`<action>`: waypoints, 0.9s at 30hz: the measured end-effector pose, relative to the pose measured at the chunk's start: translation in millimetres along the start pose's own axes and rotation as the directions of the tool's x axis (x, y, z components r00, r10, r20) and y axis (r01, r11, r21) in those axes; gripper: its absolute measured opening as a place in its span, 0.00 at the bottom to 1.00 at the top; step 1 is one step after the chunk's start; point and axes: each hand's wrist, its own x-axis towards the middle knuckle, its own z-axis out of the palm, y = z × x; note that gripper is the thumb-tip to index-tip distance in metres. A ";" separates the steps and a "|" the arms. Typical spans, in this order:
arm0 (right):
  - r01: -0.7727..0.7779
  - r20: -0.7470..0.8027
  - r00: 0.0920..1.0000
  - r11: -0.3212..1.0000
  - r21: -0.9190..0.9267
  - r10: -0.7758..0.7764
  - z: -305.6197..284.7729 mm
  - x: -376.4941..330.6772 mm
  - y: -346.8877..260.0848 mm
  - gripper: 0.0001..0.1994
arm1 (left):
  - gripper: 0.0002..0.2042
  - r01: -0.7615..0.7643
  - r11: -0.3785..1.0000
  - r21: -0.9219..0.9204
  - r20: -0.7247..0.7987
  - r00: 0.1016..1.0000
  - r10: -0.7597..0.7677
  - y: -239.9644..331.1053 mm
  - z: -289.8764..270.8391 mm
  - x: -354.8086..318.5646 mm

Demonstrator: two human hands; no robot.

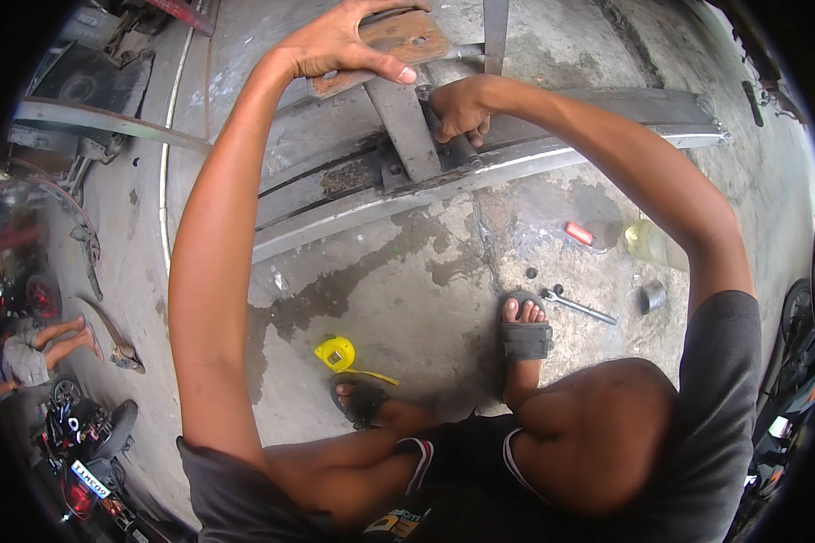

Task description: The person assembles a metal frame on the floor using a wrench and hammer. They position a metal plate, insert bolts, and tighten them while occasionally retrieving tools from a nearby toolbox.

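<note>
My left hand grips a rusty flat metal plate with holes, its thumb along the near edge and its fingers over the far side. The plate sits atop a short grey metal post, which stands on a long metal frame. Right beside that post is my right hand, fingers curled down against a dark metal piece. What those fingers hold, if anything, is hidden.
On the concrete lie a yellow tape measure, a wrench, a red lighter-like object and a short metal ring. Motorcycles stand at the left, near another person's legs. An upright metal bar rises beyond the plate.
</note>
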 end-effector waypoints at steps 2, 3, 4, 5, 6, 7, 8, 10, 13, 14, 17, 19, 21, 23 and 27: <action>-0.021 0.026 0.999 0.965 -0.260 0.029 -12.6 28.2 36.2 0.12 | 0.56 -0.009 1.000 0.026 -0.011 1.000 0.009 2.0 -3.8 0.9; -0.051 -0.002 0.999 0.920 -0.388 0.055 -14.4 37.5 68.8 0.12 | 0.56 -0.031 0.999 0.037 -0.024 0.999 0.032 3.8 -1.9 4.7; -0.132 -0.280 0.960 0.929 -0.346 0.032 -3.1 36.9 79.0 0.12 | 0.56 -0.033 0.998 0.054 -0.026 0.999 0.035 2.6 -1.3 3.5; -0.207 -0.531 0.847 0.937 -0.282 0.027 7.0 31.4 84.6 0.13 | 0.57 -0.023 1.000 0.016 -0.018 1.000 0.024 4.8 -0.2 4.4; -0.179 -0.460 0.888 0.915 -0.362 -0.008 7.9 33.0 71.0 0.14 | 0.57 -0.002 1.000 -0.009 -0.006 1.000 0.002 7.3 -3.2 3.9; -0.146 -0.376 0.926 0.887 -0.438 -0.033 11.9 33.2 48.9 0.15 | 0.57 0.017 0.999 -0.044 0.010 1.000 -0.017 8.6 -1.3 3.7; -0.096 -0.312 0.949 0.909 -0.407 -0.040 10.0 23.0 16.5 0.16 | 0.57 0.019 1.000 -0.024 0.020 1.000 -0.019 0.8 3.5 -2.3; 0.020 -0.102 0.994 0.997 -0.073 -0.028 -3.1 7.5 0.5 0.17 | 0.57 -0.023 0.999 0.036 0.006 1.000 0.023 -7.1 -4.7 -0.8; -0.058 -0.038 0.998 0.899 -0.435 0.047 -1.3 53.4 61.5 0.16 | 0.57 -0.037 0.999 -0.005 0.000 0.999 0.037 -2.3 -3.0 7.6; -0.108 -0.279 0.960 0.926 -0.362 0.003 5.9 47.5 82.7 0.15 | 0.57 -0.031 0.999 -0.018 0.000 1.000 0.031 -0.5 -4.0 6.0; -0.152 -0.524 0.846 0.899 -0.410 -0.096 11.1 43.0 79.4 0.13 | 0.56 -0.028 0.999 -0.037 -0.001 1.000 0.028 4.7 -6.3 5.2; -0.120 -0.481 0.872 0.916 -0.383 -0.087 17.3 41.6 55.0 0.14 | 0.56 -0.047 0.998 -0.033 0.009 0.999 0.048 1.7 -8.0 6.3; -0.075 -0.382 0.924 0.976 -0.202 -0.008 6.7 32.7 39.9 0.15 | 0.55 -0.046 0.999 0.029 0.004 0.999 0.046 -1.6 -6.0 4.2; 0.001 -0.295 0.954 0.982 -0.187 -0.057 -0.9 35.3 51.3 0.16 | 0.55 -0.035 0.999 0.032 -0.001 0.999 0.035 -2.6 -5.6 2.3; -0.033 -0.554 0.830 0.987 -0.160 -0.063 17.9 54.9 84.5 0.15 | 0.54 -0.038 0.999 -0.014 -0.006 0.999 0.038 3.8 -7.3 1.5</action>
